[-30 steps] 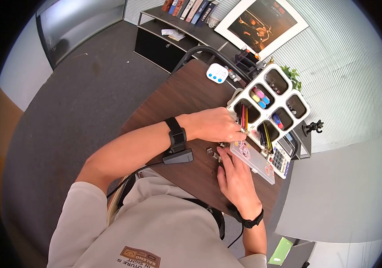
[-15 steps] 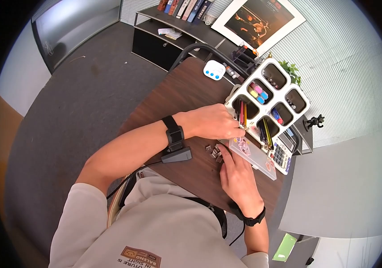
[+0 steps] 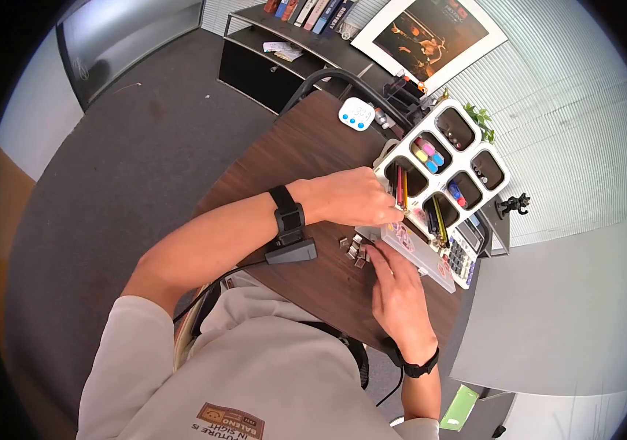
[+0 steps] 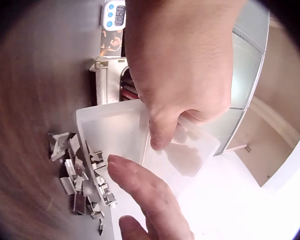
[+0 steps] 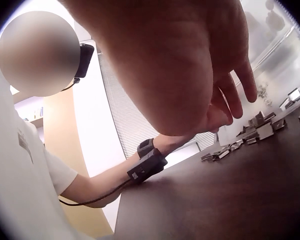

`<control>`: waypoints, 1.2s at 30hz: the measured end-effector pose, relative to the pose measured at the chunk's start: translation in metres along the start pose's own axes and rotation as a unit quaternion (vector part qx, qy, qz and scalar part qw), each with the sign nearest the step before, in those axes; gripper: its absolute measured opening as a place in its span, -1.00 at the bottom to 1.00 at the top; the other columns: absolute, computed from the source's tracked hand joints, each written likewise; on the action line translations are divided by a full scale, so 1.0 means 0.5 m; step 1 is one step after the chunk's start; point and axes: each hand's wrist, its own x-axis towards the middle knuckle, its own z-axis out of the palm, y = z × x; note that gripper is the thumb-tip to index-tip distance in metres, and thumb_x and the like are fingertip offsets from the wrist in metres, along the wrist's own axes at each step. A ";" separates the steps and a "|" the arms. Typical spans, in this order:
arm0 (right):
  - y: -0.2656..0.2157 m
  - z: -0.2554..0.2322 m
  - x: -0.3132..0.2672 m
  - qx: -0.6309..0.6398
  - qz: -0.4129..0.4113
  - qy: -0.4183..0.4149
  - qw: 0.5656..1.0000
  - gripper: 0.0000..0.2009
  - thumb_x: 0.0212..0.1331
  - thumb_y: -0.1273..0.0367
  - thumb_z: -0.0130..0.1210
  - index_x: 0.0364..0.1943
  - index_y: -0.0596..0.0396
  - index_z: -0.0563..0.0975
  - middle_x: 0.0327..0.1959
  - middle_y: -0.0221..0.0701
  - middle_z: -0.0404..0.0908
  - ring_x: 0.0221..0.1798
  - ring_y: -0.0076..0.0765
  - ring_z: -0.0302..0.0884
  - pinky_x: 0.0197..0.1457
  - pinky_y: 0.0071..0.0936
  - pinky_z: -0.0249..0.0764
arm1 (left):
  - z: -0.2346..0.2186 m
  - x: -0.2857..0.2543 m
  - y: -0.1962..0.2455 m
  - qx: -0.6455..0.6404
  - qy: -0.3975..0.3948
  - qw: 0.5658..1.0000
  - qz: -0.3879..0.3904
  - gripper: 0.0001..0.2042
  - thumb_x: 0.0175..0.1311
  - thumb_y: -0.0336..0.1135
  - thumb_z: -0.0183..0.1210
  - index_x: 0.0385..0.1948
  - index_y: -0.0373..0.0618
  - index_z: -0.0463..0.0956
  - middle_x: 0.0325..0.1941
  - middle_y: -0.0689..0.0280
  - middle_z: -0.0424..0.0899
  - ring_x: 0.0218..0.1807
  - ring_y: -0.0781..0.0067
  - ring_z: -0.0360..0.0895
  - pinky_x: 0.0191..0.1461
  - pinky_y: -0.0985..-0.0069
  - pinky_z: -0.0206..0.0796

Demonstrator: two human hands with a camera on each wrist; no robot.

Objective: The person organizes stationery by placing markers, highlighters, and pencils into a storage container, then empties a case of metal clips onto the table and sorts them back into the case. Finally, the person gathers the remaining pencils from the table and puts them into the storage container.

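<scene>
My left hand grips a clear plastic box, whose stickered lid stands raised; the thumb lies against the plastic near the fold between tray and lid. Small silver metal clips lie in a loose heap on the table beside the tray. Some more clips show through or inside the tray's near side. My right hand hovers low by the heap, its fingers loosely extended. Its fingertips are right at the clips' edge in the head view, with nothing seen between them.
Behind the box stands a white organizer holding pencils and markers. A calculator lies to its right, and a white timer sits at the table's far end. A cable runs from the camera on my left wrist.
My right hand has drawn slightly right and back toward me, leaving more of the clips in sight. Some clips have shifted closer together. The left hand keeps its hold on the box.
</scene>
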 end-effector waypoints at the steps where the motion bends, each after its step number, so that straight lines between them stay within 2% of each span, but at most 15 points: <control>1: 0.002 0.000 -0.006 -0.026 0.021 0.016 0.999 -0.37 0.06 0.69 0.11 0.35 0.27 0.49 0.33 0.03 0.50 0.39 0.23 0.46 0.46 0.04 0.42 | -0.001 0.000 0.001 0.001 0.002 1.000 -0.003 -0.87 0.22 -0.38 0.27 -0.21 -0.04 0.61 -0.50 0.36 0.64 -0.39 0.35 0.74 -0.41 0.37 0.50; 5: 0.025 0.019 -0.013 -0.073 0.046 0.045 0.995 -0.39 0.07 0.70 0.08 0.33 0.24 0.49 0.32 0.03 0.49 0.35 0.28 0.48 0.42 0.05 0.44 | -0.006 0.001 0.000 -0.003 -0.010 1.000 -0.012 -0.89 0.23 -0.38 0.26 -0.22 -0.03 0.62 -0.48 0.37 0.66 -0.38 0.34 0.75 -0.39 0.35 0.51; 12: 0.019 0.005 -0.018 -0.025 0.072 0.025 0.997 -0.37 0.08 0.71 0.07 0.36 0.22 0.47 0.36 0.05 0.47 0.40 0.33 0.43 0.45 0.10 0.41 | -0.004 0.002 -0.001 0.002 -0.013 1.000 -0.009 -0.87 0.23 -0.37 0.27 -0.21 -0.02 0.62 -0.49 0.38 0.65 -0.38 0.36 0.74 -0.40 0.37 0.51; 14: 0.022 0.010 -0.008 -0.031 0.057 0.045 0.997 -0.36 0.08 0.72 0.06 0.38 0.22 0.47 0.35 0.03 0.48 0.40 0.34 0.42 0.46 0.10 0.40 | -0.005 0.003 0.000 0.001 -0.016 1.000 -0.006 -0.87 0.23 -0.37 0.27 -0.20 -0.02 0.62 -0.49 0.38 0.65 -0.39 0.37 0.74 -0.40 0.37 0.51; 22: 0.028 0.032 0.016 -0.017 0.032 0.032 0.999 -0.37 0.07 0.74 0.04 0.35 0.25 0.49 0.31 0.03 0.50 0.37 0.30 0.45 0.43 0.06 0.43 | -0.007 0.004 0.000 0.012 -0.010 1.000 0.001 -0.86 0.23 -0.38 0.27 -0.19 -0.02 0.63 -0.49 0.39 0.65 -0.41 0.37 0.73 -0.42 0.38 0.52; 24: 0.027 0.025 0.008 -0.019 0.018 0.036 0.999 -0.38 0.06 0.74 0.04 0.33 0.26 0.50 0.29 0.03 0.51 0.35 0.30 0.46 0.42 0.05 0.44 | -0.012 0.004 0.002 0.006 -0.031 0.999 -0.020 -0.93 0.25 -0.34 0.24 -0.29 -0.03 0.64 -0.44 0.33 0.74 -0.32 0.26 0.79 -0.35 0.32 0.56; 27: 0.021 0.020 -0.004 0.009 0.032 0.019 0.999 -0.41 0.07 0.74 0.04 0.30 0.27 0.52 0.26 0.02 0.53 0.33 0.28 0.48 0.40 0.04 0.46 | -0.009 0.002 0.001 0.016 -0.016 1.000 -0.013 -0.93 0.24 -0.34 0.25 -0.29 -0.02 0.65 -0.45 0.33 0.73 -0.32 0.26 0.78 -0.34 0.32 0.57; 33: 0.036 0.033 0.019 -0.049 0.031 0.044 0.997 -0.39 0.05 0.73 0.05 0.31 0.27 0.52 0.28 0.02 0.54 0.35 0.24 0.49 0.41 0.04 0.46 | -0.009 0.004 0.001 -0.010 -0.005 1.000 -0.016 -0.93 0.22 -0.34 0.25 -0.31 -0.02 0.66 -0.44 0.33 0.74 -0.34 0.28 0.78 -0.35 0.31 0.57; 36: 0.030 0.028 0.009 -0.045 0.015 0.019 0.999 -0.37 0.05 0.73 0.05 0.33 0.25 0.50 0.31 0.03 0.52 0.36 0.25 0.48 0.42 0.04 0.46 | -0.008 0.002 -0.001 0.013 -0.023 1.000 -0.014 -0.91 0.23 -0.34 0.24 -0.28 -0.02 0.67 -0.43 0.33 0.74 -0.33 0.27 0.79 -0.34 0.31 0.57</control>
